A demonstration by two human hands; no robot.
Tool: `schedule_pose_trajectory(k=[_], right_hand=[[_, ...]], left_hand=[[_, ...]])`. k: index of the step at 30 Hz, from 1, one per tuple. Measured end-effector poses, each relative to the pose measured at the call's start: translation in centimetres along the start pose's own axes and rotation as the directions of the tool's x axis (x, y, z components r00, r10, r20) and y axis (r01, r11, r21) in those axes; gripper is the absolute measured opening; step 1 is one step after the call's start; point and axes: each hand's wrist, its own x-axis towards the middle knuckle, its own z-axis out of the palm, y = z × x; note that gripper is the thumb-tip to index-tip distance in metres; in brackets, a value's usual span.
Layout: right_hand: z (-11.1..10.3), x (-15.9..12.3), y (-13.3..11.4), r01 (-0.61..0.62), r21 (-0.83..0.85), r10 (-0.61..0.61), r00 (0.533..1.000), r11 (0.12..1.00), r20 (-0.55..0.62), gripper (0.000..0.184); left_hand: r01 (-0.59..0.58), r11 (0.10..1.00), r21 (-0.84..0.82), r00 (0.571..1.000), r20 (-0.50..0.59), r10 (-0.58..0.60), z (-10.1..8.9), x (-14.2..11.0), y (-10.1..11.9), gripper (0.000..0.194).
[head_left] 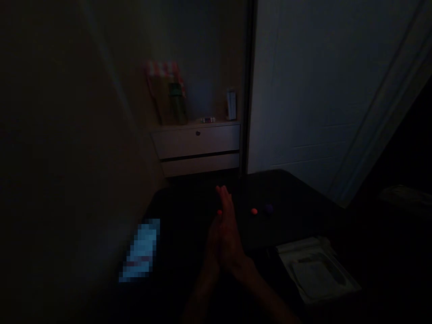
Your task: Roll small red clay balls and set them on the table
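Observation:
The room is very dark. My left hand and my right hand are pressed palm to palm above a dark table, fingers stretched out and pointing away from me. Nothing shows between the palms. Just beyond the fingertips lie a small orange ball and a small purple ball. A third small red-orange thing shows at the left edge of my fingers.
A pale flat packet lies on the table at the right. A glowing screen sits at the left. Behind stand a low drawer unit with a bottle and boxes, and a white door.

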Motion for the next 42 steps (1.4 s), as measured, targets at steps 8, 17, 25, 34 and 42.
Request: schedule_pose_trajectory(k=[8, 17, 25, 34, 42], right_hand=[[1.8, -3.7, 2.2, -0.239, 0.248, 0.264, 0.962, 0.939, -0.071, 0.033], [1.3, -3.5, 2.0, -0.185, 0.132, 0.17, 0.978, 0.974, 0.121, 0.034], [1.1, -3.2, 3.1, -0.373, 0.31, 0.377, 0.925, 0.875, 0.05, 0.029], [1.2, -3.2, 3.7, -0.357, 0.343, 0.339, 0.934, 0.869, 0.113, 0.018], [1.6, -3.4, 4.2, -0.36, 0.368, 0.352, 0.932, 0.857, 0.09, 0.019]], left_hand=[[-0.123, 0.869, 0.479, 0.97, -0.128, 0.208, -2.2, 2.6, 4.2, 0.04], [-0.086, 0.91, 0.406, 0.944, -0.259, 0.205, -4.3, 2.3, 3.4, 0.052], [-0.045, 0.961, 0.273, 0.99, -0.12, 0.081, -4.9, 0.5, 4.2, 0.047], [-0.08, 0.925, 0.371, 0.994, -0.041, 0.103, -5.6, 0.9, 3.8, 0.035], [-0.032, 0.964, 0.265, 0.998, -0.04, 0.044, -5.7, 0.9, 3.7, 0.039]])
